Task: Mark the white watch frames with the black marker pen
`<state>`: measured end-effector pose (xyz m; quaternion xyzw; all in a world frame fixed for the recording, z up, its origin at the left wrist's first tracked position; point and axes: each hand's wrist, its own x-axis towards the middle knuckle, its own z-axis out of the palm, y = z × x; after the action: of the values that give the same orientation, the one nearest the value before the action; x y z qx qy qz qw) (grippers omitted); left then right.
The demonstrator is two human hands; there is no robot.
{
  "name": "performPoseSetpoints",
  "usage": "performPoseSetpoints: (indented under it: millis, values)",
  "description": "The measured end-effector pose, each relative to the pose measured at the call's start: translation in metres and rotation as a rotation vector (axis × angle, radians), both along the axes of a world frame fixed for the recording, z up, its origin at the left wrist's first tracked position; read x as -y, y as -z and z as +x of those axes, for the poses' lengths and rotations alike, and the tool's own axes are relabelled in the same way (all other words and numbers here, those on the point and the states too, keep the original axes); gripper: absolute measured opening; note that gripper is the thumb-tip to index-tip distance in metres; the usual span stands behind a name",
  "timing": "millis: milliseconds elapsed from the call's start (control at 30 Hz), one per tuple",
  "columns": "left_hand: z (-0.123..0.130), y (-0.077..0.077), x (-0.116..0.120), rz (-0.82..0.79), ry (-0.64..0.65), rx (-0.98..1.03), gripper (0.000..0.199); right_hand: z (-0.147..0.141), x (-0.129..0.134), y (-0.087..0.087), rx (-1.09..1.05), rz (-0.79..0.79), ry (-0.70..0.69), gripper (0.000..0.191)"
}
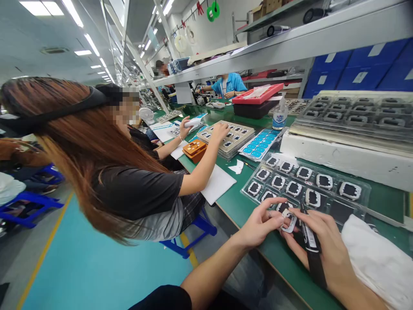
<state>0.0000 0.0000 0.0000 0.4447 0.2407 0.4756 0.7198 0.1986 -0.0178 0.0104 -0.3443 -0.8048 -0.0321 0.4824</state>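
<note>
Stool (26, 202): blue, low, far left, well apart from your work.
Neighbour (135, 202): person in a dark top, seated at your left; one hand over a stack of trays (237, 148), the other gripping a white item.
White pad (217, 185): at the bench's near edge, between the neighbour and your tray.
Clear tray (365, 191): in front of you, most visible pockets filled with white-rimmed, dark-centred parts; one pocket toward its right shows only a dark square. Whether these are finished or waiting, you cannot tell from here.
Left hand (260, 221): yours, thumb and fingers pinching one part at its edge.
White-rimmed piece (292, 224): between your two hands, over the tray's near side; judged partway through handling, not yet set down.
Marker pen (310, 237): black, pale label, slanted in your right grip.
Right hand (327, 243): yours, closed around the pen, fingertips at the piece.
White cloth (376, 254): bunched just beside your right hand, crowding that side.
White block (335, 150): behind the tray, limiting reach away from you.
Room: narrow green strip of bench (240, 211) between pad and tray; near edge runs beneath your forearms.
</note>
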Motion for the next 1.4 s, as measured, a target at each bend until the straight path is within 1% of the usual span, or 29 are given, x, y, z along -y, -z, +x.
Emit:
performPoseSetpoints:
  millis: [67, 200, 333, 533, 733, 867, 1033, 1267, 1400]
  values:
    - [0.0004, -0.0004, -0.0006, -0.005, -0.005, -0.009, 0.079, 0.0002, -0.0013, 0.0007, -0.006, 0.026, 0.001, 0.072]
    - [0.0017, -0.001, -0.0014, 0.0, 0.029, -0.019, 0.082, 0.0005, -0.0015, 0.0008, -0.011, 0.074, -0.009, 0.076]
    - [0.0025, 0.0, -0.0015, 0.008, 0.037, -0.029, 0.08, 0.0011, -0.0006, 0.0009, -0.007, 0.071, -0.018, 0.078]
    - [0.0, -0.0035, 0.0011, -0.002, -0.021, -0.018, 0.081, -0.0004, -0.0023, 0.0, 0.015, 0.069, 0.014, 0.078]
    - [0.0016, -0.0051, 0.0009, -0.017, 0.017, -0.02, 0.078, -0.0014, 0.0001, -0.0035, 0.005, 0.087, 0.004, 0.082]
    - [0.0021, -0.0024, -0.0001, -0.015, 0.044, -0.002, 0.077, -0.0004, -0.0005, -0.0018, 0.014, 0.066, 0.013, 0.08]
    - [-0.0007, -0.0014, 0.0009, -0.007, -0.02, 0.001, 0.074, -0.0005, -0.0009, 0.0004, 0.037, 0.048, 0.015, 0.077]
    - [0.0015, -0.0049, 0.0017, 0.001, 0.03, -0.034, 0.073, -0.001, 0.0028, -0.0012, 0.017, 0.068, 0.006, 0.077]
    - [0.0018, -0.0044, 0.0017, -0.013, 0.006, -0.012, 0.073, -0.0016, -0.001, -0.0007, 0.043, 0.062, 0.008, 0.076]
